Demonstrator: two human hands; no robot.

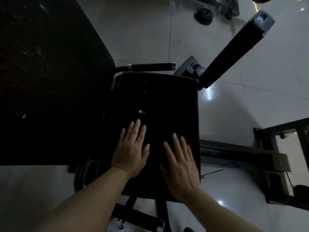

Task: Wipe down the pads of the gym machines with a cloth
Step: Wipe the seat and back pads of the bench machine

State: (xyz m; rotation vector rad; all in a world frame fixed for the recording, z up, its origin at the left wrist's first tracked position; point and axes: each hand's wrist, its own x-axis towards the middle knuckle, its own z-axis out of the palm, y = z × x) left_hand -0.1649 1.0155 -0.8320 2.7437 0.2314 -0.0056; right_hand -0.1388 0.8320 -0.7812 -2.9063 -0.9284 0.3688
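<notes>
Lengthwise away: seat pad, left hand and right hand flat.

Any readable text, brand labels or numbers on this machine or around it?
None can be read.
Seat pad: a small pale mark near its middle, too blurred to tell whether it is text.
Weight plate on the floor: any markings too dark and small to read.
</notes>
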